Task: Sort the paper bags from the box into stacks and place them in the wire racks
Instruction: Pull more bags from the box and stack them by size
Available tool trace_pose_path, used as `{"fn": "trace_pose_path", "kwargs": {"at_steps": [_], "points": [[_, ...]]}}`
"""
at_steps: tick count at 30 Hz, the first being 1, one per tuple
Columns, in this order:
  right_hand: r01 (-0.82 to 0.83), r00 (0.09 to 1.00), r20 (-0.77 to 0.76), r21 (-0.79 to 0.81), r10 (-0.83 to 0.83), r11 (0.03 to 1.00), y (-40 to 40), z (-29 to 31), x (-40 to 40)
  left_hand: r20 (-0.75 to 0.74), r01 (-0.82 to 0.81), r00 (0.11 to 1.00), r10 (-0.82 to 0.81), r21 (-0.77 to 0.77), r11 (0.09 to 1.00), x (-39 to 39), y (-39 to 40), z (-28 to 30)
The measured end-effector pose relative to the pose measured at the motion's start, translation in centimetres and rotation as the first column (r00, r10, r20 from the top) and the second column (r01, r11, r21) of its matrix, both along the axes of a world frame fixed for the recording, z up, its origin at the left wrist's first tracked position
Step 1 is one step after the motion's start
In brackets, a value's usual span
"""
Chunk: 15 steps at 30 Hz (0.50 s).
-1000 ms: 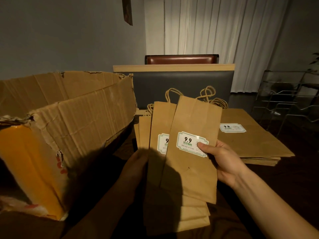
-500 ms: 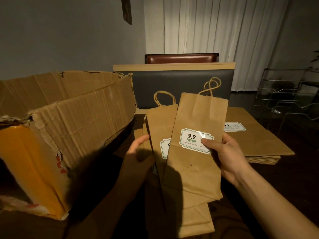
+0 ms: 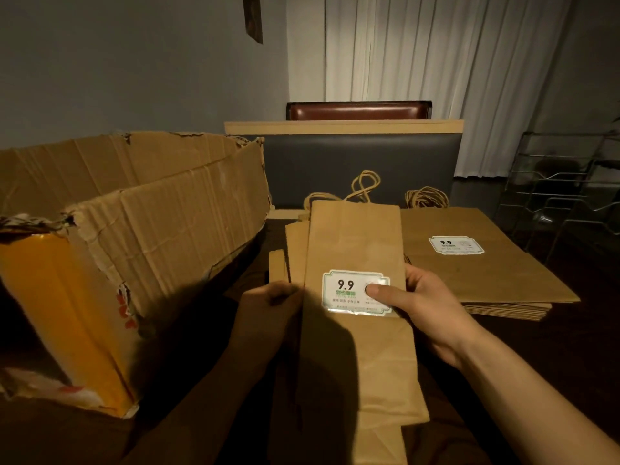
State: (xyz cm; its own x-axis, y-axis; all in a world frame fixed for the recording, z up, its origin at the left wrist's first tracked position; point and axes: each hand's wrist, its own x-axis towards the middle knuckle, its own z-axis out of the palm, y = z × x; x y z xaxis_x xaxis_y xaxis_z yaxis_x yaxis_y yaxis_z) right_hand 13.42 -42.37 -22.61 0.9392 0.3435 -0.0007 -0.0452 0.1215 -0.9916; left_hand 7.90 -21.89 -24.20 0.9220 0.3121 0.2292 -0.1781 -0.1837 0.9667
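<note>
I hold a narrow brown paper bag (image 3: 355, 243) with a white "9.9" label in front of me, above a small pile of like bags (image 3: 369, 441). My right hand (image 3: 426, 307) grips its right edge, thumb on the label. My left hand (image 3: 268, 313) grips the left edge of the bags, fingers curled, in shadow. A second bag shows just behind the front one. A stack of wide bags (image 3: 496, 280) lies flat to the right. The torn cardboard box (image 3: 141, 236) stands open at the left. The wire racks (image 3: 563, 196) stand at the far right.
A dark wooden table (image 3: 570, 347) carries everything. Behind it are a dark panel with a pale wooden top (image 3: 342, 127), a brown leather chair back (image 3: 359, 110) and white curtains. Twisted paper handles (image 3: 426, 198) stick out behind the wide stack.
The two fanned bags have been brought together, front bag now straight over the one behind. My left hand has closed on their left edge. The bags sit lower.
</note>
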Motion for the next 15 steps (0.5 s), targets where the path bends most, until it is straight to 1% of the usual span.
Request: {"fn": "trace_pose_path", "kwargs": {"at_steps": [2,3,5,7,9,10,12,15], "points": [[0.038,0.999,-0.013,0.008,-0.038,0.999,0.1,0.1,0.1,0.013,-0.034,0.999,0.034,-0.019,0.999,0.0,-0.1,0.2],[0.082,0.996,-0.025,0.067,-0.08,0.994,-0.1,0.2,0.3,0.013,-0.042,0.999,0.043,-0.077,0.996,-0.1,-0.2,0.3],[0.169,0.985,-0.077,0.259,-0.154,0.951,-1.1,0.8,0.8,-0.007,-0.015,1.0,0.014,-0.195,0.981,0.0,0.1,0.2],[0.232,0.968,-0.188,0.41,-0.167,0.882,-2.6,1.6,1.2,-0.009,0.031,0.999,-0.034,-0.259,0.965,-0.1,0.2,0.2],[0.255,0.944,-0.311,0.476,-0.111,0.842,-4.1,1.8,1.5,0.013,0.032,0.999,-0.029,-0.249,0.968,0.0,0.1,0.0],[0.244,0.937,-0.34,0.481,-0.077,0.842,-4.3,1.7,1.7,0.021,0.018,1.0,-0.013,-0.24,0.971,0.1,0.3,-0.2],[0.206,0.94,-0.336,0.441,-0.052,0.873,-4.1,1.3,1.8,0.021,0.003,1.0,0.003,-0.26,0.966,0.2,0.4,-0.2],[0.124,0.965,-0.257,0.291,-0.048,0.949,-2.3,0.8,1.4,0.035,-0.019,0.999,0.031,-0.294,0.956,0.2,0.5,-0.2]]}}
